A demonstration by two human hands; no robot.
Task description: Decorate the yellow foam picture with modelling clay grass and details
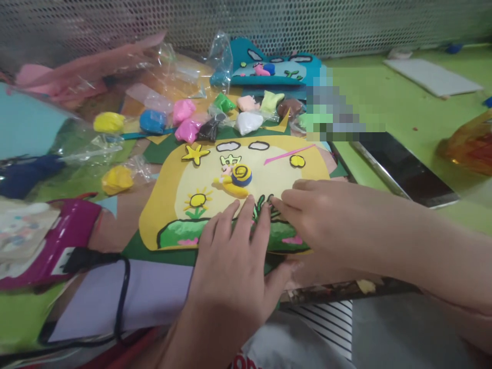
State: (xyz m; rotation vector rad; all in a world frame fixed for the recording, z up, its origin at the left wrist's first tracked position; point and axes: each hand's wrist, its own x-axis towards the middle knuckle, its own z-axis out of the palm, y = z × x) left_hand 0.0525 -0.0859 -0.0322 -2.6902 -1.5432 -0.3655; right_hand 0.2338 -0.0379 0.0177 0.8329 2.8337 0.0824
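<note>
A yellow card [154, 220] with a cream centre lies in front of me, decorated with modelling clay. Raised in its middle is a clay snail [242, 175] with a blue and yellow shell. A clay flower [198, 200] stands left of it, over a green clay strip [175, 234] outlined in black. My left hand [236, 256] lies spread on the card's lower part, its fingertips below the snail. My right hand [321, 212] has its fingers bent together, tips at the dark-outlined grass blades [260, 205]; whether anything is between them is hidden.
Behind the card lie several wrapped clay lumps, among them a white one [248, 123] and a blue one [152, 121]. A blue snail card [238, 56] leans farther back. A phone [409, 169] rests at right. A purple pouch [79, 230] and black cord [126, 292] are left.
</note>
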